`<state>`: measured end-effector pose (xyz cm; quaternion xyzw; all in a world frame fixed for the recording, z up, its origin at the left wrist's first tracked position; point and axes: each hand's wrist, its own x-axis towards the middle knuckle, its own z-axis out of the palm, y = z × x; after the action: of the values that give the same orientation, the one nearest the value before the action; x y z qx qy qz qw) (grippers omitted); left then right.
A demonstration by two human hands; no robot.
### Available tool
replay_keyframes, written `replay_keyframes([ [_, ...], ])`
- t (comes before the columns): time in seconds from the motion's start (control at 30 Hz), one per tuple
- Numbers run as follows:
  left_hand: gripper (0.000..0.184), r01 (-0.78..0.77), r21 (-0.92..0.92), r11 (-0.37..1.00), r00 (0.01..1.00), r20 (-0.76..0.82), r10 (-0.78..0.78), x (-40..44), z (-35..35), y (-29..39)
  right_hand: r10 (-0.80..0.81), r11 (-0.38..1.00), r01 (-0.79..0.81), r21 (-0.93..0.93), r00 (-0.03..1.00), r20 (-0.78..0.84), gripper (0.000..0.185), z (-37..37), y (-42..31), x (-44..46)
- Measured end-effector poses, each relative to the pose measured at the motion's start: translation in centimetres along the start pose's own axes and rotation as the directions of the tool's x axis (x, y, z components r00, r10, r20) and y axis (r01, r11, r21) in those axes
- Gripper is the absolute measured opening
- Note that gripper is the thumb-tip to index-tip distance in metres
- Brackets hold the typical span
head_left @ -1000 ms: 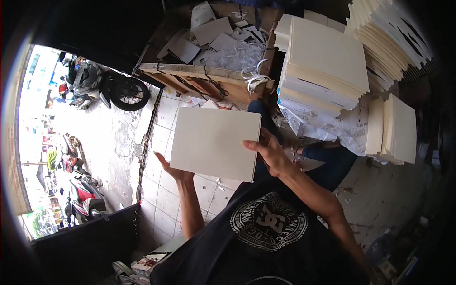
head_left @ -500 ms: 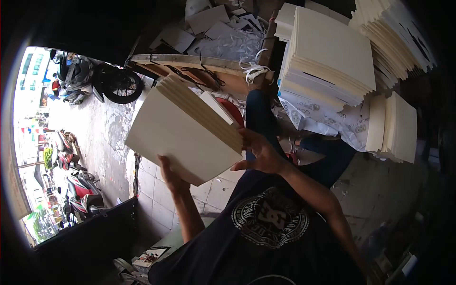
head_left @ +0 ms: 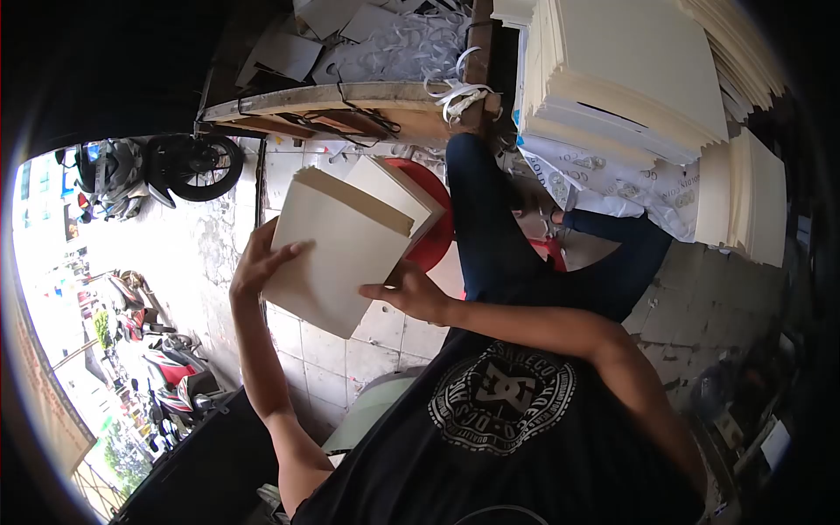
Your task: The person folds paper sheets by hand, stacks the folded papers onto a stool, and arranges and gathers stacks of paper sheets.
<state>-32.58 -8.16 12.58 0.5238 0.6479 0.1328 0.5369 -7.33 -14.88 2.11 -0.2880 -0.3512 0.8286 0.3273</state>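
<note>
A block of cream boards point(head_left: 337, 249) is held tilted in front of my body, its layered edge facing up and away. My left hand point(head_left: 260, 261) grips its left side, thumb on the front face. My right hand point(head_left: 413, 293) holds the lower right edge, thumb on the face and the other fingers partly hidden behind. Just beyond the block, another stack of white boards point(head_left: 394, 188) lies on a round red stool point(head_left: 435, 210).
A wooden bin point(head_left: 350, 98) with paper scraps and strips stands ahead. Tall stacks of cream boards point(head_left: 634, 66) rise at the upper right over printed white paper point(head_left: 604, 179). Parked motorbikes point(head_left: 175, 367) are at the left, beyond the tiled floor point(head_left: 324, 350).
The held block has moved slightly right and turned, after showing its flat face earlier. My left hand has shifted up its left side. The stool and its stack have come into fuller view.
</note>
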Motion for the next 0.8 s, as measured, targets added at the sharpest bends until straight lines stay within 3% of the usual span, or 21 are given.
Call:
replay_keyframes([
  [0.07, 0.053, 0.110, 0.036, 0.993, 0.990, 0.088, -0.113, 3.5, -0.3, -1.8, 0.107, 0.992, -0.103, 0.072, 0.993, -0.055, 0.041, 0.1, 1.0, 0.9],
  [0.17, 0.048, 0.080, -0.037, 0.996, 0.985, 0.158, -0.074, 6.9, -0.1, -3.8, 0.186, 0.976, -0.165, 0.143, 0.971, -0.149, 0.041, 0.1, 1.0, 1.9],
  [0.2, 0.050, 0.038, -0.038, 0.999, 0.988, 0.149, -0.032, 7.5, 0.0, -3.9, 0.192, 0.975, -0.168, 0.144, 0.966, -0.175, 0.043, -0.1, 1.1, 2.3],
  [0.33, 0.054, 0.129, 0.041, 0.991, 0.984, 0.121, -0.133, 9.0, -0.1, -3.2, 0.202, 0.977, -0.177, 0.122, 0.951, -0.236, 0.048, -0.5, 2.1, 3.8],
  [0.63, 0.059, 0.133, 0.106, 0.985, 0.985, 0.096, -0.143, 10.2, 0.9, -3.5, 0.224, 0.968, -0.180, 0.177, 0.936, -0.270, 0.043, -0.8, 1.4, 3.5],
  [0.8, 0.059, 0.155, 0.200, 0.967, 0.983, 0.063, -0.171, 10.0, 1.2, -2.9, 0.224, 0.973, -0.200, 0.118, 0.942, -0.251, 0.045, -1.3, 1.9, 3.5],
])
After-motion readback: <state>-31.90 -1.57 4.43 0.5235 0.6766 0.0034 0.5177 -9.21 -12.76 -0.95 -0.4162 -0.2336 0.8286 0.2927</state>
